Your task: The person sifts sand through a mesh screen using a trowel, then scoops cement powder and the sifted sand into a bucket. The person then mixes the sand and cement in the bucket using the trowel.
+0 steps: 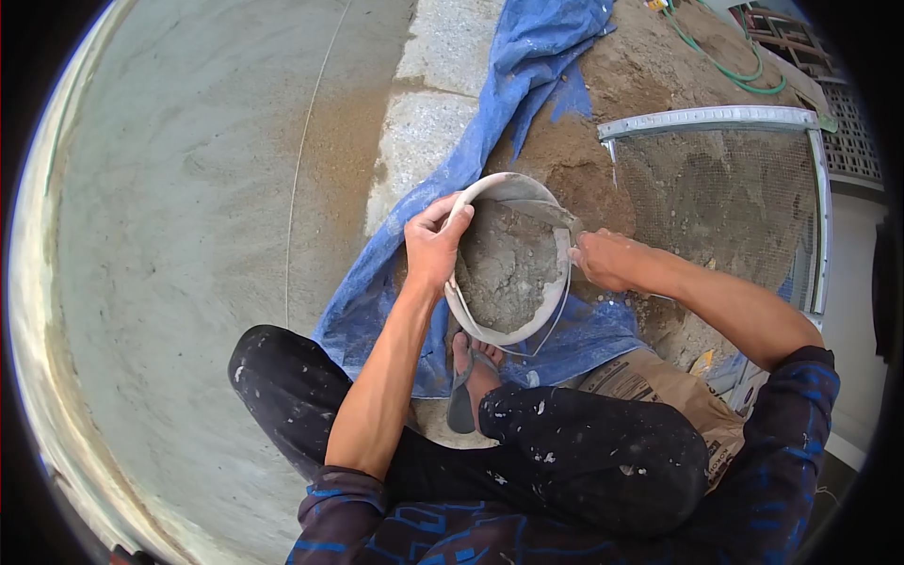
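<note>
A pale bucket (550,303) stands before me, tilted a little, with a thin wire handle hanging on its near right side. Grey, crumbly mortar mix (508,268) lies inside it. My left hand (436,243) is closed on the left rim, thumb over the edge. At the right rim, my right hand (607,259) is closed around the end of a mortar-coated, trowel-like tool (544,213), which reaches across the bucket's far inner side. The tool's grip is hidden by my fingers.
A crumpled blue tarp (395,235) runs under the bucket. Smooth wet-looking cement (179,235) spreads on the left, with a string (303,141) across it. At right lie a framed mesh screen (711,116), a sand pile (650,66), a green hose (730,73) and a brown paper sack (650,377).
</note>
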Demonstrator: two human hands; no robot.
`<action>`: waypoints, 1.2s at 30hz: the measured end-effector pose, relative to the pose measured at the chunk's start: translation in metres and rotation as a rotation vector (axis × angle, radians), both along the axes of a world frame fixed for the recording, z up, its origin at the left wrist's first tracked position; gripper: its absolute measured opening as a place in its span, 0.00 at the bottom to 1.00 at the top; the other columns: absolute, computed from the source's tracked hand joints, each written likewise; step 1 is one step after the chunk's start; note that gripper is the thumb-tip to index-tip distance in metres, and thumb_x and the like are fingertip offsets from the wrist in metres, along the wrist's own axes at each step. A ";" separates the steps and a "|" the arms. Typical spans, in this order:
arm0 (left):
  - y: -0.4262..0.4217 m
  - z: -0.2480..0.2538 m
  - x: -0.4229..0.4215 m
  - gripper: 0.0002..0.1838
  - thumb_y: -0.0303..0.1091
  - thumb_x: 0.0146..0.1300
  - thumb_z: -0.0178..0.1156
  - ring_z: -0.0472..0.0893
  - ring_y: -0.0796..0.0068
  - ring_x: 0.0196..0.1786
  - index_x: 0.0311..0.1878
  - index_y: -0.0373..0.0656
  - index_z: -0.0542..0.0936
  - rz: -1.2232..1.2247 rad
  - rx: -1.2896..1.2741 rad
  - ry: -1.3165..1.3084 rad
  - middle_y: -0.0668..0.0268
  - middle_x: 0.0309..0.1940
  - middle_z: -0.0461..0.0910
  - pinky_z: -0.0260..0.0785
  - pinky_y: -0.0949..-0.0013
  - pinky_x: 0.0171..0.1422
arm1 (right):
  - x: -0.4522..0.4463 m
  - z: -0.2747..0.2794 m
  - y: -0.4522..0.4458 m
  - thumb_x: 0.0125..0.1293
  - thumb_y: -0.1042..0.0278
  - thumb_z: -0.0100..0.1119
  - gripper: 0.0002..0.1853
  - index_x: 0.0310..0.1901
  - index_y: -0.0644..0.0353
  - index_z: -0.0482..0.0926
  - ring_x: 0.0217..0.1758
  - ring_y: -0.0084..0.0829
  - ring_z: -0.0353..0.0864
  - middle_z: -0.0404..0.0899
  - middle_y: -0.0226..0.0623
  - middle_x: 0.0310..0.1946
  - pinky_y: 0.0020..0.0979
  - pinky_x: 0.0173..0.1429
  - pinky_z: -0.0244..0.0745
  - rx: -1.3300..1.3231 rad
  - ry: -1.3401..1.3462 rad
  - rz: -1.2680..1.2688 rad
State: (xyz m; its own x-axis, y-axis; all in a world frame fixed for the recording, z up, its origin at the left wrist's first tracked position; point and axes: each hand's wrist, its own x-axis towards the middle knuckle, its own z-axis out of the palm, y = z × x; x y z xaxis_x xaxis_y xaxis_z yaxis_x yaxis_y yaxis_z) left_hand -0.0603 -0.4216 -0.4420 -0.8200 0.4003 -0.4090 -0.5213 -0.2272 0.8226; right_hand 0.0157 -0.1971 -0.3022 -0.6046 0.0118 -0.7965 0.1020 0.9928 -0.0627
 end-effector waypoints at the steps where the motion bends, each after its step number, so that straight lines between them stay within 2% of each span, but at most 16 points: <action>1: 0.004 0.005 0.005 0.16 0.34 0.64 0.66 0.79 0.79 0.47 0.53 0.38 0.83 0.006 0.011 0.012 0.67 0.45 0.83 0.70 0.72 0.55 | 0.004 -0.020 0.001 0.76 0.59 0.39 0.24 0.37 0.77 0.76 0.37 0.61 0.83 0.81 0.64 0.31 0.52 0.46 0.78 -0.084 -0.051 -0.096; 4: 0.007 0.009 0.009 0.17 0.34 0.64 0.66 0.78 0.79 0.49 0.54 0.38 0.83 0.006 0.030 0.039 0.68 0.46 0.83 0.67 0.72 0.58 | 0.015 -0.052 0.006 0.76 0.60 0.39 0.25 0.34 0.78 0.75 0.37 0.62 0.83 0.80 0.66 0.32 0.52 0.47 0.77 -0.160 -0.102 -0.230; 7: 0.008 0.016 0.006 0.16 0.35 0.65 0.65 0.78 0.79 0.49 0.53 0.37 0.84 0.021 0.030 -0.001 0.67 0.46 0.83 0.67 0.72 0.59 | 0.015 -0.020 -0.036 0.76 0.60 0.40 0.24 0.33 0.76 0.75 0.37 0.61 0.83 0.80 0.65 0.30 0.52 0.47 0.78 -0.213 -0.222 -0.371; 9: 0.011 0.015 0.009 0.16 0.35 0.65 0.65 0.78 0.78 0.50 0.53 0.37 0.84 0.048 0.022 0.004 0.67 0.46 0.83 0.67 0.72 0.59 | 0.056 -0.038 -0.057 0.74 0.62 0.43 0.20 0.36 0.75 0.76 0.35 0.56 0.84 0.80 0.62 0.29 0.49 0.44 0.79 -0.143 0.183 -0.167; 10: 0.012 0.014 0.010 0.16 0.35 0.66 0.65 0.78 0.78 0.50 0.52 0.36 0.84 0.071 0.007 0.001 0.67 0.46 0.83 0.67 0.71 0.59 | 0.061 -0.031 -0.066 0.74 0.62 0.43 0.20 0.36 0.75 0.76 0.35 0.56 0.84 0.80 0.62 0.29 0.49 0.44 0.79 -0.150 0.185 -0.165; 12: 0.011 0.015 0.009 0.15 0.34 0.66 0.64 0.78 0.78 0.51 0.52 0.35 0.84 0.073 -0.032 0.018 0.67 0.46 0.83 0.66 0.71 0.60 | 0.058 0.002 -0.079 0.72 0.65 0.47 0.16 0.40 0.73 0.75 0.33 0.54 0.85 0.81 0.59 0.29 0.47 0.40 0.80 -0.220 0.197 0.070; 16: 0.007 0.014 0.005 0.15 0.33 0.67 0.63 0.79 0.77 0.50 0.53 0.35 0.83 0.040 0.033 0.003 0.65 0.47 0.83 0.68 0.72 0.59 | 0.041 0.061 -0.067 0.74 0.61 0.45 0.17 0.43 0.72 0.73 0.30 0.57 0.83 0.81 0.57 0.26 0.49 0.38 0.79 -0.122 0.051 -0.017; 18: 0.005 0.012 0.007 0.15 0.33 0.67 0.63 0.79 0.77 0.49 0.53 0.35 0.83 0.026 0.027 0.028 0.64 0.47 0.83 0.69 0.72 0.58 | 0.029 0.074 -0.049 0.74 0.61 0.46 0.17 0.43 0.72 0.73 0.32 0.57 0.83 0.81 0.57 0.27 0.49 0.39 0.79 0.059 0.070 0.034; 22: 0.004 0.010 0.005 0.15 0.33 0.67 0.63 0.78 0.77 0.51 0.53 0.35 0.83 -0.039 0.062 -0.072 0.65 0.48 0.83 0.68 0.71 0.60 | 0.013 0.023 0.001 0.73 0.63 0.48 0.18 0.37 0.73 0.77 0.32 0.53 0.85 0.82 0.54 0.27 0.47 0.37 0.81 0.094 0.180 0.093; 25: 0.002 0.017 0.011 0.14 0.31 0.66 0.65 0.77 0.78 0.51 0.50 0.32 0.84 -0.065 0.050 0.066 0.65 0.52 0.80 0.67 0.73 0.58 | 0.014 -0.030 0.005 0.74 0.59 0.48 0.22 0.34 0.75 0.78 0.31 0.53 0.85 0.82 0.57 0.27 0.46 0.37 0.81 0.012 -0.069 0.069; 28: 0.004 0.014 0.011 0.13 0.31 0.66 0.64 0.77 0.78 0.51 0.49 0.32 0.84 -0.043 0.052 0.041 0.64 0.51 0.81 0.67 0.73 0.58 | 0.026 -0.039 0.008 0.73 0.57 0.50 0.24 0.32 0.75 0.79 0.29 0.51 0.85 0.83 0.56 0.28 0.46 0.34 0.79 -0.094 -0.178 -0.003; 30: -0.001 0.011 0.005 0.13 0.32 0.66 0.65 0.77 0.78 0.48 0.50 0.35 0.85 -0.034 0.025 -0.040 0.67 0.45 0.83 0.68 0.74 0.56 | 0.026 -0.027 0.001 0.72 0.59 0.53 0.20 0.33 0.73 0.78 0.22 0.43 0.83 0.81 0.50 0.24 0.42 0.29 0.77 -0.238 -0.352 -0.304; 31: -0.002 0.002 0.004 0.13 0.32 0.66 0.64 0.78 0.78 0.47 0.50 0.36 0.85 -0.001 0.051 -0.047 0.68 0.44 0.83 0.68 0.74 0.55 | 0.027 -0.024 -0.003 0.71 0.64 0.54 0.14 0.35 0.70 0.76 0.19 0.31 0.76 0.76 0.41 0.21 0.36 0.24 0.73 -0.303 -0.384 -0.489; 32: -0.004 0.001 0.003 0.13 0.33 0.66 0.64 0.78 0.78 0.46 0.51 0.36 0.85 0.033 0.068 -0.055 0.69 0.43 0.83 0.68 0.74 0.55 | 0.032 -0.027 -0.005 0.71 0.64 0.54 0.14 0.35 0.70 0.76 0.19 0.31 0.76 0.76 0.41 0.21 0.36 0.24 0.73 -0.305 -0.384 -0.483; 34: -0.008 -0.002 0.001 0.14 0.34 0.66 0.64 0.78 0.78 0.46 0.51 0.36 0.84 0.052 0.056 -0.078 0.68 0.44 0.83 0.69 0.73 0.54 | 0.041 -0.039 -0.004 0.70 0.66 0.55 0.11 0.37 0.67 0.74 0.18 0.25 0.71 0.72 0.34 0.21 0.31 0.22 0.70 -0.439 -0.436 -0.752; 36: -0.010 -0.003 0.001 0.15 0.35 0.67 0.64 0.79 0.78 0.46 0.52 0.36 0.84 0.054 0.040 -0.116 0.68 0.44 0.83 0.69 0.73 0.54 | 0.045 -0.040 -0.007 0.70 0.66 0.55 0.09 0.37 0.65 0.73 0.20 0.23 0.69 0.69 0.30 0.23 0.29 0.21 0.68 -0.484 -0.454 -0.793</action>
